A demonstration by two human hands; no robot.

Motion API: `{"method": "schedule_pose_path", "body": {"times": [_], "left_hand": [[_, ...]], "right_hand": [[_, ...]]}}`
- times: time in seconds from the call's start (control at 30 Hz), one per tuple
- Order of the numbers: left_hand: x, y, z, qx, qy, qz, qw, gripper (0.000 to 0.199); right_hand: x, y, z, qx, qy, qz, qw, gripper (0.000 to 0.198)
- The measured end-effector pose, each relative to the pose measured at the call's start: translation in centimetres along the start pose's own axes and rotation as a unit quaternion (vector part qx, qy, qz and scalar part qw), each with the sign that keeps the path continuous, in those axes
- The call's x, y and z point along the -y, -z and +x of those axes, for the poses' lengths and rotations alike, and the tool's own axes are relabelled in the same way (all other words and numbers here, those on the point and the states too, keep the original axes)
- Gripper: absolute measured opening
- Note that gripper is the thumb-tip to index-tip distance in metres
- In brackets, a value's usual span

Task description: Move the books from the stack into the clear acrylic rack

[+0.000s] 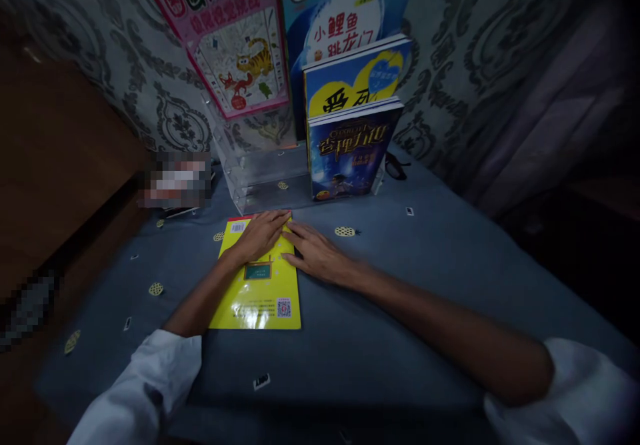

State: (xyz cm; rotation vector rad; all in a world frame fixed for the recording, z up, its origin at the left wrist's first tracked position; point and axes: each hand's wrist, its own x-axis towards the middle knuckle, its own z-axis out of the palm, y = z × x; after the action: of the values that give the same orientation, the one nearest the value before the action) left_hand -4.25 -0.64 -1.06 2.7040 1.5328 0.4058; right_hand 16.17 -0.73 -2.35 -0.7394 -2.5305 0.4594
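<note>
The yellow book (257, 298) lay flat just before the clear acrylic rack (273, 195), back cover up (barcode and QR code showing). Near the rack, the left hand (263, 235) and right hand (320, 253) rested on that cover, fingers extended, clasping nothing. A navy-covered book (345, 158) stood in the rack.
</note>
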Motion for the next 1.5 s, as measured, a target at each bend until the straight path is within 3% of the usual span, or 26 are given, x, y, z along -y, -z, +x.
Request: {"method": "schedule_pose_path", "body": {"times": [0.7, 1.3, 1.5], "left_hand": [[0.5, -0.5, -0.5, -0.051, 0.001, -0.065, 0.997, 0.041], [0.3, -0.8, -0.5, -0.061, -0.011, -0.032, 0.998, 0.041], [1.9, 0.3, -3.7, -0.04, 0.031, 0.005, 0.999, 0.041]], "right_hand": [[-0.6, -0.5, 0.0, 0.001, 0.0, -0.005, 1.0, 0.041], [-0.5, -0.4, 0.0, -0.007, 0.006, -0.034, 0.999, 0.042], [-1.2, -1.0, -0.2, -0.008, 0.002, -0.047, 0.999, 0.045]]}}
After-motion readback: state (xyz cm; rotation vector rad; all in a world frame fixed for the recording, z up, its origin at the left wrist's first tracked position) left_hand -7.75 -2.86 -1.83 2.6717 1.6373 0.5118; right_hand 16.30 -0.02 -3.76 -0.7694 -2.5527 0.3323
